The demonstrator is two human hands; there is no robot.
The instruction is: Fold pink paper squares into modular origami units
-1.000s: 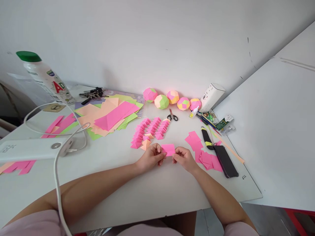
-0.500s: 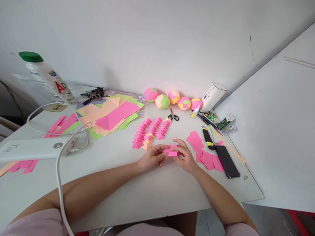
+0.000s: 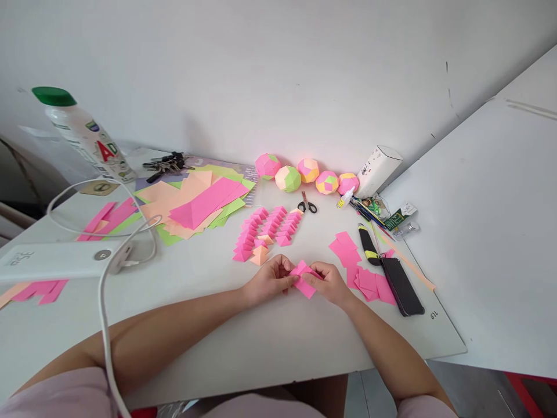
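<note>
The left hand (image 3: 272, 277) and right hand (image 3: 329, 283) have their fingers pinched on a pink paper piece (image 3: 307, 290) from opposite sides, above the tabletop (image 3: 261, 348), likely to steady it for folding. Loose pink slips (image 3: 365, 280) lie beside the right hand, probably for easy reach. Beyond, folded units (image 3: 272, 223) line up, seemingly for order; paper balls (image 3: 288, 179) sit by the wall (image 3: 296, 87), apparently out of the way.

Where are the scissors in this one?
In the head view, the scissors lie slightly right of centre on the table, just in front of the paper balls, with the rows of folded paper just to their left.
</note>
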